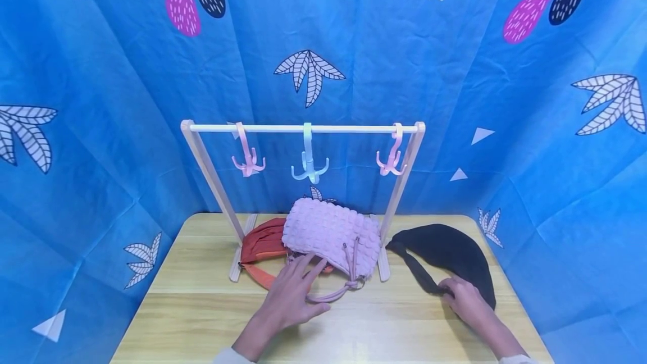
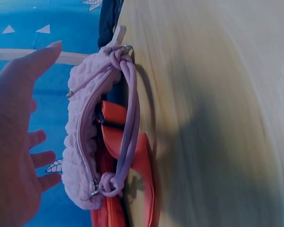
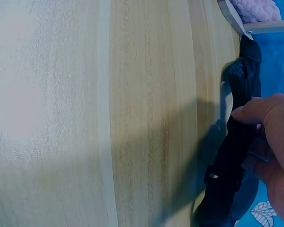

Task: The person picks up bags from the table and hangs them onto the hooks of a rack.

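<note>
Left hand [image 1: 289,295] was held spread, nothing gripped, near pink bag [image 1: 328,235], laid between legs [image 1: 402,184] of the rack [image 1: 354,128], partly over red bag [image 1: 262,239]. Right of the rack, black bag [image 1: 455,249] was pinched at its strap [image 1: 420,273] by right hand [image 1: 469,301].

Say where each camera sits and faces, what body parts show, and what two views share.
Head: worn there, looking forward and down at the rack; left grip, right grip visible.
Left wrist: worn there, facing the pink bag; left grip visible.
Right wrist: worn there, facing the black bag; right grip visible.
Shared by head and left wrist: red bag.
</note>
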`<state>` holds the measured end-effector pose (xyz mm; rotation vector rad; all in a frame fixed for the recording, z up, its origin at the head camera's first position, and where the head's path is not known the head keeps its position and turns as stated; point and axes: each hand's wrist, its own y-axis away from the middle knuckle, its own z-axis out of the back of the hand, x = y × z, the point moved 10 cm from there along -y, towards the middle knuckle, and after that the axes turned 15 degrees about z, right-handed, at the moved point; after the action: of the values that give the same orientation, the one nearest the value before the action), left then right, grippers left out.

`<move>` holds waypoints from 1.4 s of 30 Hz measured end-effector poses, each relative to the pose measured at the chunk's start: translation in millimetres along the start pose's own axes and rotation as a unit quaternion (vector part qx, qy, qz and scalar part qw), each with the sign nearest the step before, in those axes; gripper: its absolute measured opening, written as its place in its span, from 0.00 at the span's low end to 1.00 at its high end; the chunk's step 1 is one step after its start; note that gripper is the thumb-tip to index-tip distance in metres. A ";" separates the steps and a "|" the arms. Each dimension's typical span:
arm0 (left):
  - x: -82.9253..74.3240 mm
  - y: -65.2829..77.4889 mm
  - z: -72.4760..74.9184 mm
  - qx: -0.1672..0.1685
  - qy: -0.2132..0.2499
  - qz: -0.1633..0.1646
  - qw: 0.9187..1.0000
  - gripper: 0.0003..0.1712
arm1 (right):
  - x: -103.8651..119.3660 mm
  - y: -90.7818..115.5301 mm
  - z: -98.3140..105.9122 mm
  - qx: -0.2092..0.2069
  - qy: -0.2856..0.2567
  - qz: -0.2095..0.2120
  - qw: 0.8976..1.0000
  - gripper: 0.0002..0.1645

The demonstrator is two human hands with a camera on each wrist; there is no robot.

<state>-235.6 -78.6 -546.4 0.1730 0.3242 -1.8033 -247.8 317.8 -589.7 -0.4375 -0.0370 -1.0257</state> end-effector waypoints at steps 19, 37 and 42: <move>-21.8 -7.9 -24.7 0.025 0.002 0.002 1.000 0.56 | 11.0 -1.3 13.3 -0.042 0.029 0.022 0.998 0.17; -44.8 -10.5 -37.8 0.018 0.003 -0.020 1.000 0.56 | 28.4 -4.5 21.6 -0.074 0.046 0.055 0.995 0.19; -49.3 -12.5 -43.4 0.029 0.005 -0.018 0.999 0.56 | 29.7 -5.7 22.0 -0.078 0.052 0.059 0.994 0.19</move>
<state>-237.3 -16.8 -571.9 0.2193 0.2835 -1.8487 -233.2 299.1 -560.8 -0.5213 0.1608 -0.9377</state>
